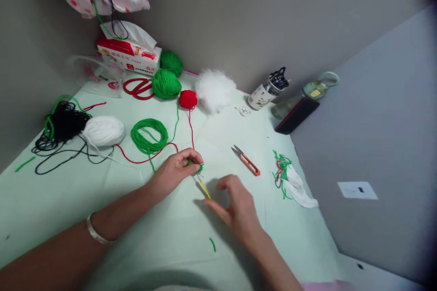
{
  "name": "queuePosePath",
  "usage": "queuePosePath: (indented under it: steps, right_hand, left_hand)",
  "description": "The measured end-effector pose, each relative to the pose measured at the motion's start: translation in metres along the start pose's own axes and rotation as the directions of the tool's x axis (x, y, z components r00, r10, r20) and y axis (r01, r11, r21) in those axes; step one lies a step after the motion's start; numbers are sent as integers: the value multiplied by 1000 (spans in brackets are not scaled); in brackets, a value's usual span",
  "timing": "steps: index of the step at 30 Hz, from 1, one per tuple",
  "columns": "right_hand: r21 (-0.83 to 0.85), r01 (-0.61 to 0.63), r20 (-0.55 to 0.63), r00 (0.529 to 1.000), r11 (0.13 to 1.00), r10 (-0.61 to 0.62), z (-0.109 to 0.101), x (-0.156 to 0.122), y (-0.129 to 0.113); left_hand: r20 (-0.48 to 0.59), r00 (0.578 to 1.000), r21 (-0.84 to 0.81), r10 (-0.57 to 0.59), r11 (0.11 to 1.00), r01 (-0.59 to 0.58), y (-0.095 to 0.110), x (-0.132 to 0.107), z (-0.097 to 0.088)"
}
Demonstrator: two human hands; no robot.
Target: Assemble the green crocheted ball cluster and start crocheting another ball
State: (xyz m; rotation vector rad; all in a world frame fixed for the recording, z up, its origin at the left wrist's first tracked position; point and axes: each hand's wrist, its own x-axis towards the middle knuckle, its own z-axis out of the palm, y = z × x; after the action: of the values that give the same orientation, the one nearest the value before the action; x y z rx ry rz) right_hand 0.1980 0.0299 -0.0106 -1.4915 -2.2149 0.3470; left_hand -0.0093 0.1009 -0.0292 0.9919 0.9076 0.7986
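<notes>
My left hand [178,169] pinches a small green crochet piece [198,167] on the pale green cloth [102,218]. A yellow-handled crochet hook [205,187] sticks out of the piece toward my right hand [235,207]. That hand's fingers are curled beside the hook's end, and I cannot see whether they grip it. Red yarn runs from the piece up to a small red ball [188,99]. A loose green yarn coil [149,135] lies just behind my left hand.
Orange thread snips [246,160] lie right of my hands, with green scraps and white cloth [290,177] beyond. At the back are green yarn balls [166,83], white stuffing [214,89], red scissors [138,87], a tissue box [129,54]. White yarn [103,130] and black yarn [64,122] lie left.
</notes>
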Motion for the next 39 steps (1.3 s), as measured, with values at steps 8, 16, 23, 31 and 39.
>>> queuePosePath:
  steps: [8, 16, 23, 31, 39]
  right_hand:
    - [210, -161, 85, 986, 964, 147, 11, 3, -22]
    - [714, -541, 355, 827, 444, 436, -25, 28, -26]
    - [843, -505, 431, 840, 185, 329, -51, 34, -27]
    - [925, -373, 378, 922, -70, 86, -81, 28, -20]
    - [915, -11, -124, 944, 403, 307, -52, 34, -44]
  left_hand:
    - [26, 1000, 34, -7, 999, 6, 8, -7, 1]
    - [131, 991, 139, 24, 989, -42, 33, -14, 2]
    - [143, 985, 219, 96, 968, -126, 57, -23, 14]
    - [111, 984, -13, 141, 990, -141, 93, -34, 39]
    - [-3, 979, -86, 203, 975, -203, 84, -35, 63]
